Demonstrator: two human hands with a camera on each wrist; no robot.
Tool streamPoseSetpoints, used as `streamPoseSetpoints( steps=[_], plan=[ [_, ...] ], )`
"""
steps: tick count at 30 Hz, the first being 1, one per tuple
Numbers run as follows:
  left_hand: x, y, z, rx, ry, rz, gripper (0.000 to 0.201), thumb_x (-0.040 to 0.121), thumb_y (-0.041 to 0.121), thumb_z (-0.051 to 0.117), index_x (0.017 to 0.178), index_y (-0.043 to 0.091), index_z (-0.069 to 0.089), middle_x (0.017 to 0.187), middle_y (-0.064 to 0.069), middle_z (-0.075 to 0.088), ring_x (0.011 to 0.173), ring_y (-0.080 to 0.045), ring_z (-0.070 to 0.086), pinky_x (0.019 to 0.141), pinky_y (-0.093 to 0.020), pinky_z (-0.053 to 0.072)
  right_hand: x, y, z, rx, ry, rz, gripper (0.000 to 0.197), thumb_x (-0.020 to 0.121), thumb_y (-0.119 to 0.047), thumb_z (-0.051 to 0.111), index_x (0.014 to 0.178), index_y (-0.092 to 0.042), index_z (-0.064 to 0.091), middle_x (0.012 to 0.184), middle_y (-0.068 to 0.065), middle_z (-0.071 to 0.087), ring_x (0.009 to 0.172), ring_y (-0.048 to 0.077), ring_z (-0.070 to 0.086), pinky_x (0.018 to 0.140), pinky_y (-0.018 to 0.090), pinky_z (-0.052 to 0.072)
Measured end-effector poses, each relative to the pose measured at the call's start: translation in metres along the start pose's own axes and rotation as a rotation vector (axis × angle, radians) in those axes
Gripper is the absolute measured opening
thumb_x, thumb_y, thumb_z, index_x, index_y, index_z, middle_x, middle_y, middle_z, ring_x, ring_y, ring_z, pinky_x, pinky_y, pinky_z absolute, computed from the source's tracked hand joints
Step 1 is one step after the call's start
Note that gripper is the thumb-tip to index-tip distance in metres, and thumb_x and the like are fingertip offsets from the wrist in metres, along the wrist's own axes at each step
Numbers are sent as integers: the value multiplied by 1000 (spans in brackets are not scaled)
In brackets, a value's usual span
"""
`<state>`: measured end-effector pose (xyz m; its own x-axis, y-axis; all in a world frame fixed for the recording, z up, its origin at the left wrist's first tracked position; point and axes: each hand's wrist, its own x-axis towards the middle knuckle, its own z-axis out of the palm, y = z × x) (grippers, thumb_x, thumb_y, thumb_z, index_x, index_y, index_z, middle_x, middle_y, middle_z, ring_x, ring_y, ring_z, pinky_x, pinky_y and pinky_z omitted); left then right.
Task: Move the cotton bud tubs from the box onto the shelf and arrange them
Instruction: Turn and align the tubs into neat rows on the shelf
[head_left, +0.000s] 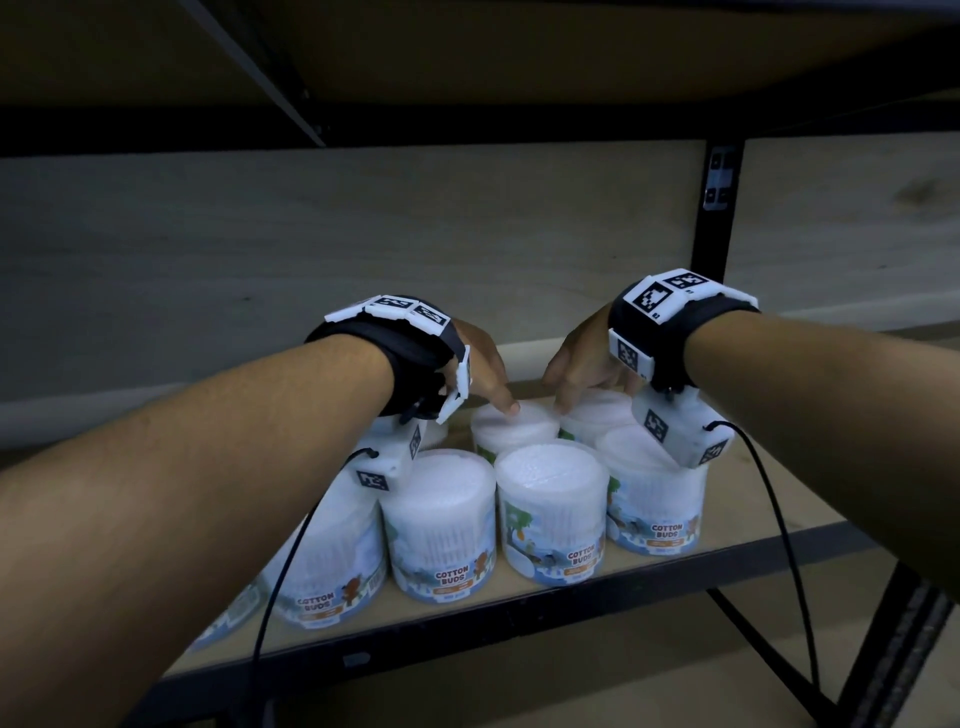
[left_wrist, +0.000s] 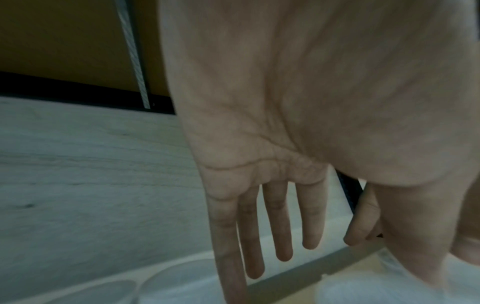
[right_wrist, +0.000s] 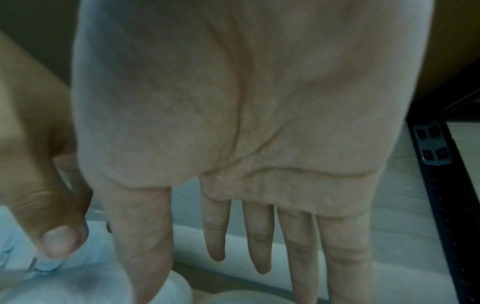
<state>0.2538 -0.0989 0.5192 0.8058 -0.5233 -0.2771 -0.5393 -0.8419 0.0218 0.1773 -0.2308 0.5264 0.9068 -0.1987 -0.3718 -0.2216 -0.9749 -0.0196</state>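
White tub (head_left: 514, 428) lid under left hand (head_left: 480, 364) thumb, right hand (head_left: 582, 364) beside. Wrist views alone show fingers (left_wrist: 278, 222) straight, spread, holding nothing. Plywood shelf (head_left: 732, 530), black frame (head_left: 714, 234), dim.

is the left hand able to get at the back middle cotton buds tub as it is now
Probably yes: the left hand has its thumb on the back middle tub, with open space above. The right hand close beside and neighbouring tubs may crowd a full grip.

Right hand (right_wrist: 246, 127) fills centre, fingers straight toward 6 o'clock. Left hand (right_wrist: 33, 174) at 8 o'clock, thumb on white tub lid (right_wrist: 85, 286).
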Motion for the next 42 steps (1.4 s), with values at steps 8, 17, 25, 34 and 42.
streamPoseSetpoints(
  steps=[8,17,25,34,42],
  plan=[
    [-20,-47,-7,-26,151,20,51,89,47,67,132,20,63,135,-1,59,118,-19,58,71,-14,46,15,-29,-13,28,107,-77,57,92,-29,64,145,-26,42,142,4,46,118,29,58,79,29,53],
    [-27,-100,-8,40,193,-54,57,94,44,62,143,17,50,149,1,45,131,-16,46,81,-18,40,32,-67,-16,104,169,-148,58,89,-29,68,142,-34,45,133,4,54,108,26,63,89,41,56],
    [-29,-137,-2,106,180,-84,67,91,47,64,150,25,40,152,3,41,138,-17,39,104,-24,31,48,-95,-18,98,189,-208,63,88,-37,67,144,-37,40,128,-1,55,105,22,63,86,39,57],
    [-6,-170,7,106,98,-143,82,87,48,68,155,32,25,162,4,23,147,-20,26,115,-34,26,77,-121,-14,1,221,-258,74,91,-46,61,153,-33,23,156,-5,27,138,20,37,101,32,42],
    [16,-174,8,130,73,-147,87,90,47,66,158,27,16,165,1,14,150,-22,19,116,-35,24,99,-132,-15,-37,208,-257,81,90,-51,59,155,-30,16,158,-2,23,140,23,33,105,35,38]
  ],
)
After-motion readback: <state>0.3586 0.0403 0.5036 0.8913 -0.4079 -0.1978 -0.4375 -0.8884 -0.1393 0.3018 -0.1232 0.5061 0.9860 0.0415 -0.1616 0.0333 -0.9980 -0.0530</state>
